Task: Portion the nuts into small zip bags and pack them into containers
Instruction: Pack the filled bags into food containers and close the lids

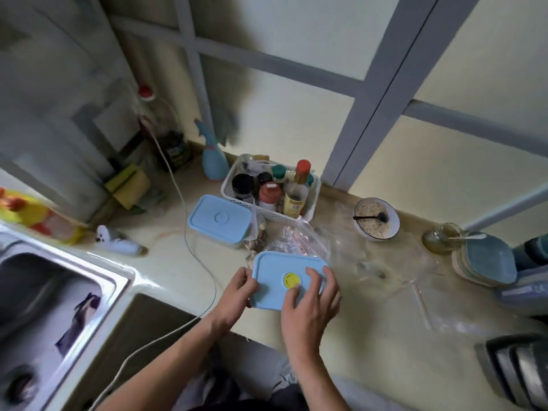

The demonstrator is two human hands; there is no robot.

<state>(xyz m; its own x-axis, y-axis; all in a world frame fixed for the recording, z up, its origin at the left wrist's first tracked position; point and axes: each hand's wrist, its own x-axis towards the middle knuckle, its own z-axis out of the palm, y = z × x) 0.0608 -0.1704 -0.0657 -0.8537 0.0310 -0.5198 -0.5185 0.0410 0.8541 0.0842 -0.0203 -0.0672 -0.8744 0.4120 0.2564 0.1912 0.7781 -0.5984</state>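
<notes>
No text, brand or number can be read anywhere. The round yellow sticker (292, 280) on the pale blue plastic container lid (275, 284), just beside the right hand's fingers (314, 278), is too blurred to make out. The label on the clear sauce bottle (293, 200), well beyond the fingers, shows only an unreadable yellow smear.

I see bare counter (166, 271) to the left of my hands, but a white cable (189, 241) runs across it. Past that, the sink (68, 280) drops away. Straight ahead it is crowded: a lidded blue container (221, 218), a white basket (269, 185) full of bottles, and zip bags (293, 238) just behind the near lid (284, 280). To the right, loose clear plastic (394, 271) lies flat. A bowl with a spoon (376, 218) and stacked plates (486, 259) stand farther right.
</notes>
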